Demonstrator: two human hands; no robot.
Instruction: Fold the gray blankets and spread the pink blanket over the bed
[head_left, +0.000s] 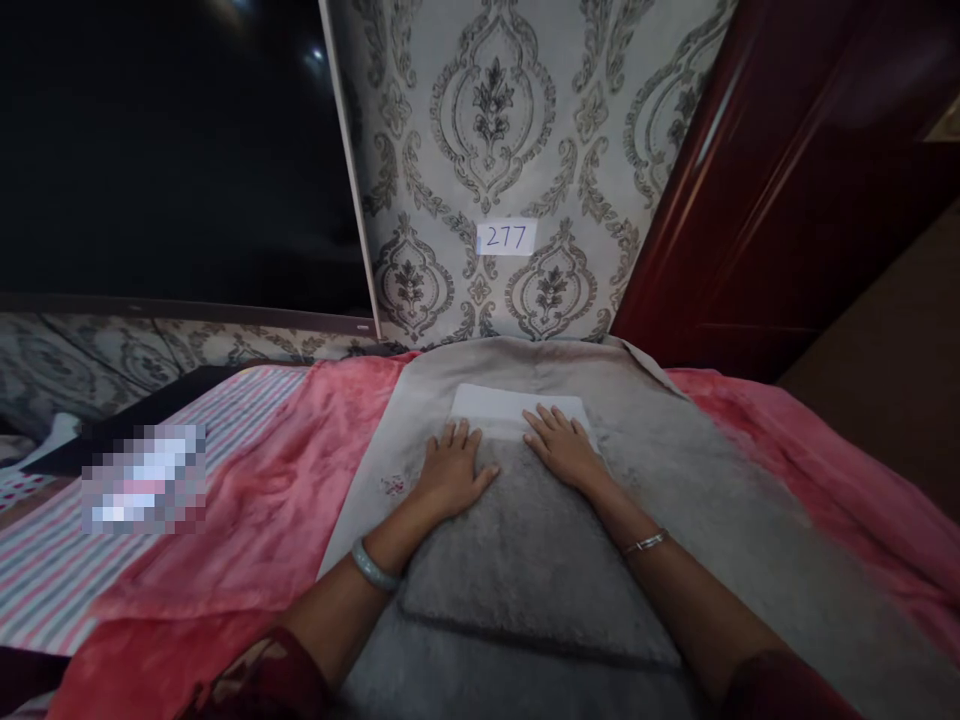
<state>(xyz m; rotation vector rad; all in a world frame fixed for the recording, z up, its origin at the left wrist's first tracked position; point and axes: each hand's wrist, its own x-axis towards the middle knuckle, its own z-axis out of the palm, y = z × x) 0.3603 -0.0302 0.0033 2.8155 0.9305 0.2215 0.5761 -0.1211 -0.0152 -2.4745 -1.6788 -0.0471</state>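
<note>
My left hand (450, 468) lies flat, fingers spread, on a folded grey fleece cloth (525, 550). My right hand (564, 448) rests flat beside it, fingertips reaching onto a white rectangular sheet (495, 405) at the cloth's far edge. Both hands hold nothing. The folded piece lies on a larger grey garment (712, 500) spread over a pink blanket (262, 500). A pale bangle sits on my left wrist and a thin silver bracelet on my right.
A striped sheet (60, 570) covers the bed at the left. Patterned wallpaper with a label reading 277 (506, 238) is straight ahead. A dark window (172, 150) is at upper left and a dark red wooden door (787, 180) at right.
</note>
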